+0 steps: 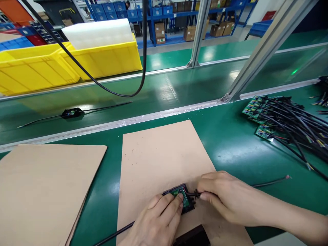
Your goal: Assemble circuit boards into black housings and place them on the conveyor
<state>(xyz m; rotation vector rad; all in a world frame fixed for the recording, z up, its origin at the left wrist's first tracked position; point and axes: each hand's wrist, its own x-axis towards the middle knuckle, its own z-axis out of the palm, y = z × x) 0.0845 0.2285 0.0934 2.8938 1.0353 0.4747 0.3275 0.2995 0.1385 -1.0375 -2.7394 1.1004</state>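
Note:
A green circuit board in a black housing point(188, 201) lies on a brown cardboard sheet point(153, 157). My left hand point(160, 218) rests over its left part, fingers pressed together on the board. At the housing's right end, my right hand point(222, 194) pinches a black cable near its dark fitting point(196, 194). The cable's free end point(276, 181) sticks out beyond my right wrist. Another black cable point(115, 234) runs out to the lower left from under my left hand. Below the board sits a black part point(193, 236), cut off by the frame.
Cardboard sheets point(48, 184) lie at left. Boards with black cables point(282, 119) are heaped at right. Beyond the metal rail point(153, 118) lies another cabled unit point(72, 113). Yellow bins point(107, 61) stand behind; a black cable loop point(123, 95) hangs in front. Metal posts point(261, 51) rise at right.

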